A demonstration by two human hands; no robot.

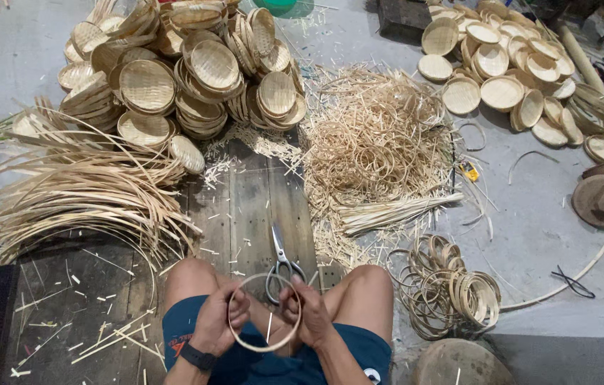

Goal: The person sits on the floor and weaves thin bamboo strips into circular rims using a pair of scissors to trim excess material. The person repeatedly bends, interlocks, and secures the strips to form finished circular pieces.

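A thin bamboo ring [265, 277] is held between both hands above my lap. My left hand [218, 318] grips its left side, with a dark watch on that wrist. My right hand [309, 314] pinches its right side. Scissors [282, 262] lie on the dark wooden board [245, 207] just past my knees, seen partly through the ring.
Stacks of round woven trays [173, 71] sit at the far left, more trays [508, 64] at the far right. Long bamboo strips [81, 192] fan out on the left. A tangle of thin strips [377, 135] lies ahead, and finished rings [448, 289] pile by my right knee.
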